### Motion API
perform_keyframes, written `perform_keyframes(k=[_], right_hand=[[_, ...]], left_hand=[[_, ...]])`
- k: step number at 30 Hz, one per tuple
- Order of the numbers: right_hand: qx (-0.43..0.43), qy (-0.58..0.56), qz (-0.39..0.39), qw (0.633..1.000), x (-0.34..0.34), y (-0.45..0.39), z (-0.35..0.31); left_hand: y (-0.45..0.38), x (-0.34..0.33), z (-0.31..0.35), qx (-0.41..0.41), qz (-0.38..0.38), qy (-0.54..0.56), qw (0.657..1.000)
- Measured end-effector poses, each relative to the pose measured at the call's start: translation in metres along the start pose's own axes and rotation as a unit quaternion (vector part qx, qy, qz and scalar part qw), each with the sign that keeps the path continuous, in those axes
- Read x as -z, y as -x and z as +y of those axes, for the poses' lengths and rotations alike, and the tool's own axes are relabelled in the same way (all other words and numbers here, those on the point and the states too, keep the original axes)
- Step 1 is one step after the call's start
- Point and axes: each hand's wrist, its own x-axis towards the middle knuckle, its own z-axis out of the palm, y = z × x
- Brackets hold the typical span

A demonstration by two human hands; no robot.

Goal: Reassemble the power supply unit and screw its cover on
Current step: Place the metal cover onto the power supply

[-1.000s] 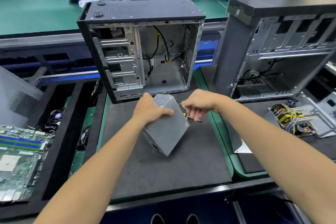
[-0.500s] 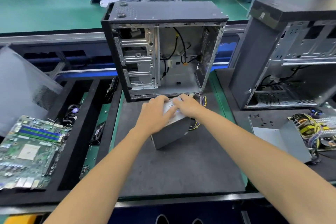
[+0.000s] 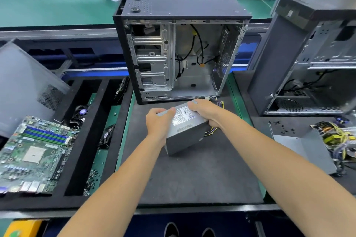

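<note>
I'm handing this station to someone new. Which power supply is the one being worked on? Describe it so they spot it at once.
Find the open computer case standing mid-bench; on the dark mat just in front of it, both hands grip a closed grey power supply unit. Unlike the opened unit with exposed yellow wiring at far right, it has its cover on and a white label on top.

Both forearms are bare right up to the bottom edge of view, no sleeves showing. The left hand (image 3: pixel 157 121) and right hand (image 3: pixel 205 110) wear no gloves. Below the arms, two dark shoe tips (image 3: pixel 171 231) peek in.
</note>
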Motion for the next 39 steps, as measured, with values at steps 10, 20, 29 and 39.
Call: perform_keyframes(k=[10, 20, 29, 39], right_hand=[[-0.016, 0.008, 0.013, 1.0, -0.001, 0.0, 0.001], [-0.016, 0.054, 0.024, 0.998, 0.002, 0.002, -0.016], [0.145, 0.304, -0.061, 0.94, 0.031, 0.01, -0.014], [0.275, 0.602, -0.053, 0.747, 0.036, 0.005, -0.025]], left_hand=[[-0.003, 0.005, -0.004, 0.003, -0.017, 0.024, 1.0], [-0.004, 0.005, -0.002, -0.149, 0.03, -0.107, 0.983], [0.007, -0.007, 0.014, -0.356, -0.151, -0.575, 0.721], [-0.002, -0.009, 0.018, -0.394, -0.136, -0.562, 0.714]])
